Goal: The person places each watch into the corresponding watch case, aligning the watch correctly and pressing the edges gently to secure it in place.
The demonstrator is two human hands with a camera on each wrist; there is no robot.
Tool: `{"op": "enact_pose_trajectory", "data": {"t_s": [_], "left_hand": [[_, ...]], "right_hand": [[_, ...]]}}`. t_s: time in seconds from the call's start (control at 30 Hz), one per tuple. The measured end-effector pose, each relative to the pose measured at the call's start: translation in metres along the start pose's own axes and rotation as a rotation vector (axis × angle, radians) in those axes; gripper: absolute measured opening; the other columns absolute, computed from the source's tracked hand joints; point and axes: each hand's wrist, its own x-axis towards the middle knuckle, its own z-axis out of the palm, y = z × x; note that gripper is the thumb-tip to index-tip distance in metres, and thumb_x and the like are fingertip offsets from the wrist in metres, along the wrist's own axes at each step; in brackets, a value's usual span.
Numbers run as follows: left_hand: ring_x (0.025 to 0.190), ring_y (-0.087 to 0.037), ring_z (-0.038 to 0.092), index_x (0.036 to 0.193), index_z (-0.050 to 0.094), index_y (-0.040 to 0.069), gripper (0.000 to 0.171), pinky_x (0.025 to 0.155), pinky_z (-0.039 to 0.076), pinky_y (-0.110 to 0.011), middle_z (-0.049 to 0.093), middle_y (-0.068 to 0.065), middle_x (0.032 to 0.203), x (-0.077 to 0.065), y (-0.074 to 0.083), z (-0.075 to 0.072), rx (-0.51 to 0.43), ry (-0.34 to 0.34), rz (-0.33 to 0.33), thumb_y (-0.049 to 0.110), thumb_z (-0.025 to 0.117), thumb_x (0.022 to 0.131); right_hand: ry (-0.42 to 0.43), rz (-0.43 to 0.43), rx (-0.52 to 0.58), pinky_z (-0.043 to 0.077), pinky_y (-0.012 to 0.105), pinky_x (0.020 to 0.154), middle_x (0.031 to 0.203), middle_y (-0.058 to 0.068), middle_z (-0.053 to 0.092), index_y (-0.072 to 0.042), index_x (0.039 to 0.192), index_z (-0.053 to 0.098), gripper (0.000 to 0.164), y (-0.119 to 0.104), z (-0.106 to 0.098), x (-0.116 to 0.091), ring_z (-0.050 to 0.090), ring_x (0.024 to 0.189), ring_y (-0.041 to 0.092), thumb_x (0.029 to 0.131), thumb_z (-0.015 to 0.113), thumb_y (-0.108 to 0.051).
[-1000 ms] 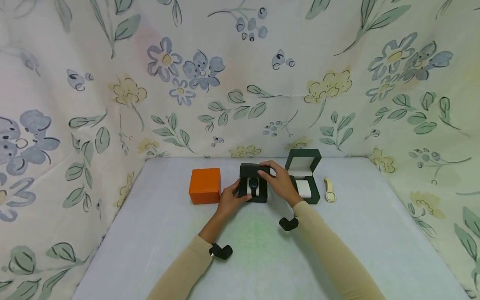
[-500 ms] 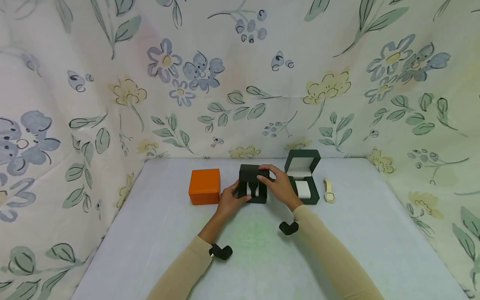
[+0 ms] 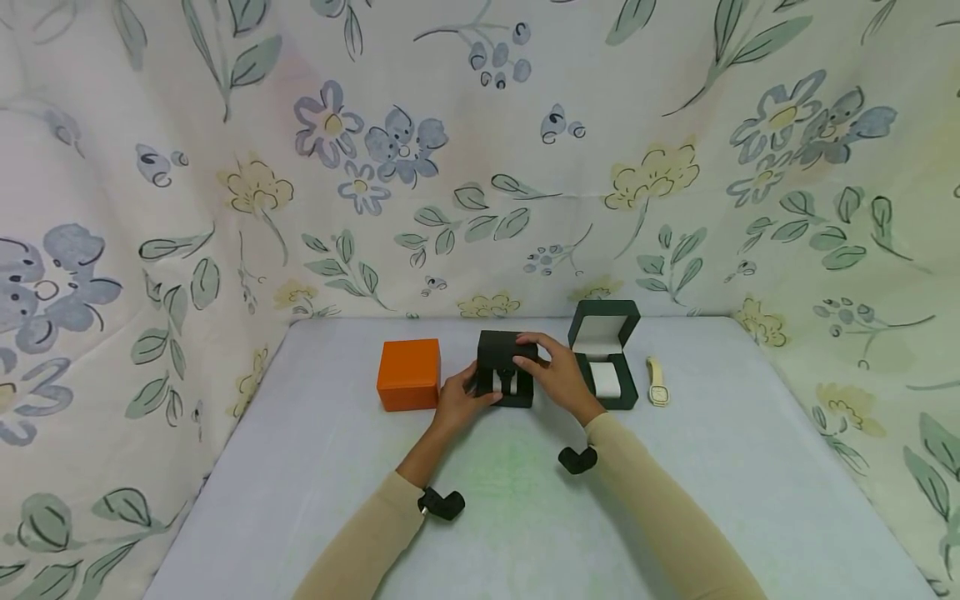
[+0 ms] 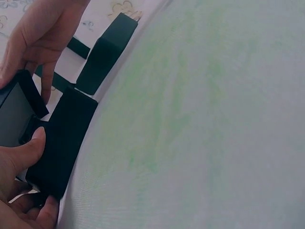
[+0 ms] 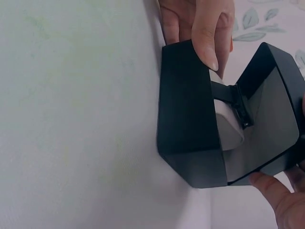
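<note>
A black watch box (image 3: 514, 401) stands at the table's back middle, its lid (image 3: 495, 350) tilted partway down. Inside, a black wristwatch (image 5: 233, 98) is wrapped round a white cushion (image 5: 228, 128); the lid hides part of it in the head view. My left hand (image 3: 456, 404) grips the left side of the base, thumb over the front rim (image 4: 31, 152). With fingers on top and thumb at the front edge, my right hand (image 3: 558, 377) holds the lid's right end. In the right wrist view, one right finger (image 5: 269, 187) lies along the box near the hinge side.
An orange box (image 3: 408, 375) sits left of the black one. To the right, a dark green box (image 3: 628, 387) stands with its lid up and a white cushion (image 3: 605, 379) inside. A gold wristwatch (image 3: 657, 383) lies beside it on the white-covered table (image 3: 300, 467). Floral cloth (image 3: 480, 150) hangs behind.
My right hand has tipped the black box's lid forward and down, so it now covers the watch face in the head view. The left hand keeps its grip on the base.
</note>
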Motion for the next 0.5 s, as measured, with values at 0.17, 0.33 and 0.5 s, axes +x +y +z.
{"op": "enact_pose_trajectory", "data": {"t_s": [0.17,0.33,0.5], "left_hand": [[0.14,-0.036,0.044,0.152,0.038,-0.005,0.075,0.109,0.044,-0.047,0.044,-0.022,0.152,0.009,-0.021,0.004,-0.004,0.021,0.004,0.001,0.078,0.088],[0.14,-0.03,0.046,0.151,0.04,-0.003,0.077,0.11,0.045,-0.042,0.048,-0.019,0.151,0.012,-0.025,0.004,-0.001,0.034,-0.033,0.003,0.081,0.086],[0.139,-0.032,0.046,0.151,0.038,-0.006,0.077,0.11,0.044,-0.042,0.047,-0.022,0.15,0.012,-0.025,0.004,-0.012,0.04,-0.05,0.001,0.08,0.086]], "right_hand": [[0.001,-0.031,-0.01,0.05,0.056,0.103,0.14,0.008,0.06,-0.008,0.128,0.065,0.035,0.001,0.0,-0.002,0.047,0.139,0.029,0.096,0.073,-0.021],[-0.004,-0.024,-0.034,0.05,0.059,0.102,0.139,0.004,0.06,-0.01,0.124,0.067,0.035,0.001,0.001,-0.007,0.049,0.138,0.027,0.093,0.076,-0.022],[-0.001,-0.047,-0.057,0.052,0.056,0.101,0.14,0.003,0.061,-0.009,0.122,0.068,0.035,0.004,0.004,-0.011,0.049,0.137,0.027,0.091,0.078,-0.021]]}}
